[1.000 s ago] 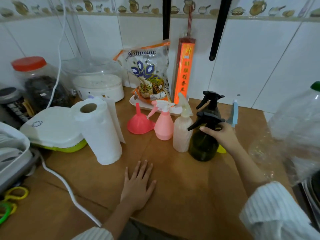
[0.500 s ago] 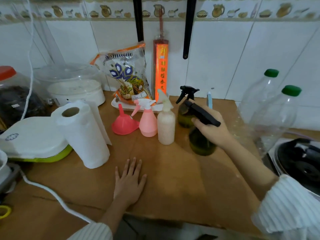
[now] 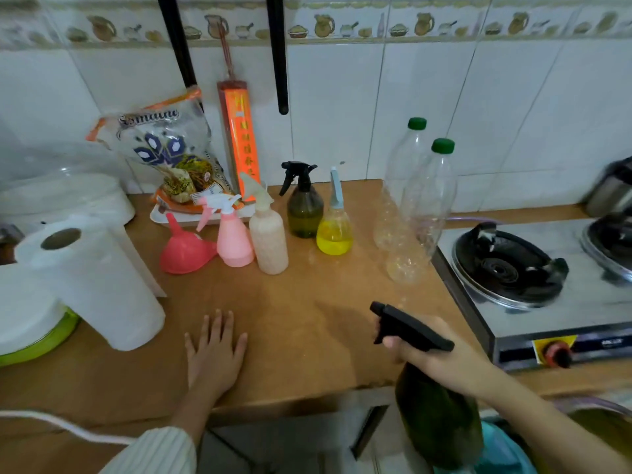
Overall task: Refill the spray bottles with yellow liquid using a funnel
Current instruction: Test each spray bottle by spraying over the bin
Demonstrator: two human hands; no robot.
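Countertop (image 3: 307,319), wooden, set against a white tiled wall; contents listed from the left edge.

- Paper towel roll (image 3: 92,285): upright near the left edge.
- Left hand (image 3: 213,350): palm down, fingers spread, flat on the counter close to the front edge; holds nothing.
- Funnel (image 3: 184,251): pink, lying mouth-down with its spout pointing up and back, touching the pink bottle.
- Pink spray bottle (image 3: 234,237): upright, white trigger head.
- Cream spray bottle (image 3: 268,234): upright, just beside the pink one.
- Snack bag (image 3: 167,155) and orange packet (image 3: 239,138): leaning on the wall at the back edge.
- Green spray bottle (image 3: 304,206): dark, black trigger head, upright near the back edge.
- Yellow bottle (image 3: 334,230): rounded, yellow liquid in its lower part, pale blue top, just beside the green one.
- Two clear bottles (image 3: 417,200): green caps, toward the right edge.
- Right hand (image 3: 441,357): fingers wrapped around the neck of a second dark spray bottle (image 3: 437,419), held tilted in the air past the front edge.
- Gas stove (image 3: 533,278): beyond the right edge.
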